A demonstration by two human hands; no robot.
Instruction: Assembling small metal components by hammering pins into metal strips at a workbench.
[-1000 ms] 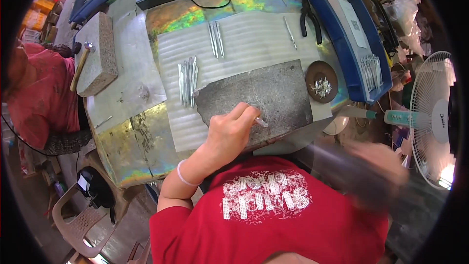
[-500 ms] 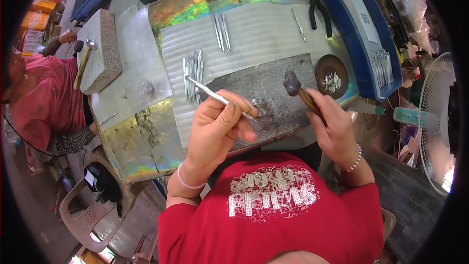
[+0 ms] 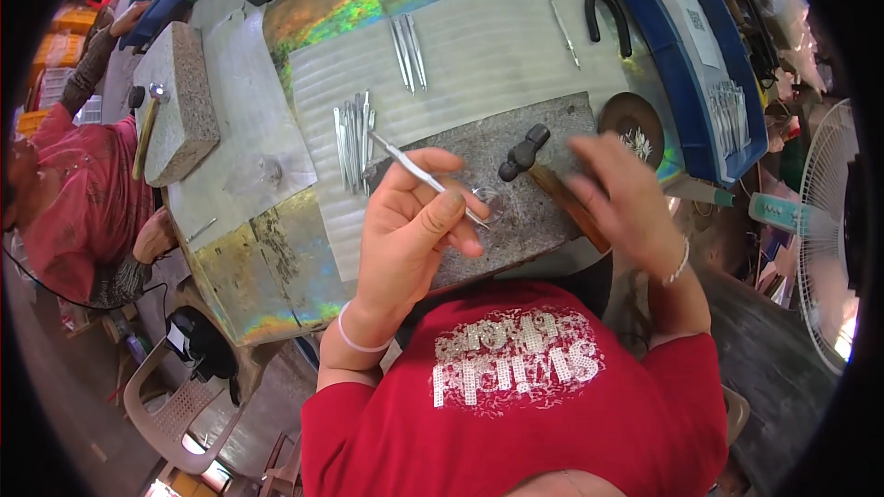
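My left hand (image 3: 396,239) pinches a slim silver metal rod (image 3: 412,166) between thumb and fingers, its ends slanting up-left and down-right. The rod is held over the dark stone slab (image 3: 562,120). A small clear round piece (image 3: 491,205) lies on the slab beside my fingers. The hammer (image 3: 569,207) rests on the slab, dark head up-left, wooden handle toward me. My right hand (image 3: 635,207), slightly blurred, is off the handle with its fingers apart. It hovers at the near side of a brown dish (image 3: 615,112) holding small silvery slivers (image 3: 637,141).
Bundled silver rods (image 3: 352,143) and a few others (image 3: 408,53) lie on white foam sheeting. Black pliers (image 3: 606,11) sit beside a blue tray (image 3: 737,161). A fan (image 3: 824,230) stands at right. Across at left, a co-worker sits near a granite block (image 3: 189,101) and another hammer (image 3: 145,133).
My right hand has let go of the hammer, now lying on the slab, and moved toward the dish. My left hand keeps the rod. The co-worker's arm has reached to the far blue tray.
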